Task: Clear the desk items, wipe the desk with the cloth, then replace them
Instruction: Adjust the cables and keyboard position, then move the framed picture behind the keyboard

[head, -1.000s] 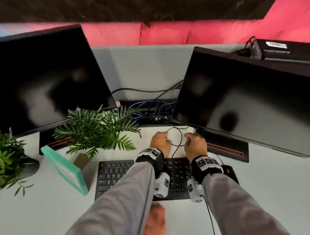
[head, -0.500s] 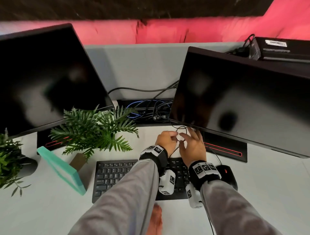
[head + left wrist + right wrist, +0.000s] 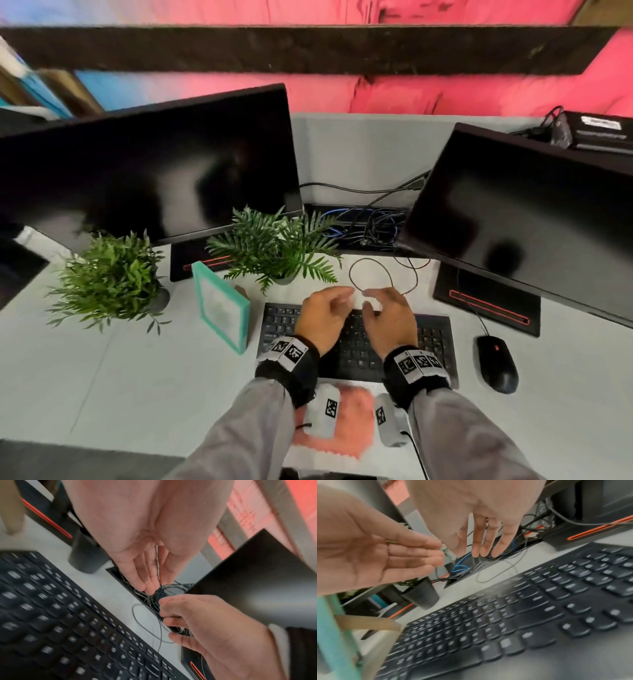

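Note:
My left hand (image 3: 337, 303) and right hand (image 3: 371, 301) hover side by side over the far edge of the black keyboard (image 3: 435, 342), fingers loosely extended and holding nothing. Just beyond the fingertips a thin black cable loop (image 3: 371, 265) lies on the white desk (image 3: 137, 377). In the left wrist view my left hand (image 3: 152, 584) points at the cable tray, with the right hand (image 3: 164, 615) beside it. A pink cloth (image 3: 352, 425) lies on the desk under my wrists, near the front edge. The black mouse (image 3: 496, 365) sits right of the keyboard.
Two dark monitors (image 3: 154, 171) (image 3: 531, 212) stand at the back on red-striped bases. Two potted ferns (image 3: 274, 246) (image 3: 109, 277) and a teal picture frame (image 3: 222, 308) sit left of the keyboard. A cable tray (image 3: 356, 226) full of wires opens between the monitors.
Both hands have let go of the cable loop and drawn back over the keyboard. The head view has pulled back, bringing the cloth and the second fern into sight.

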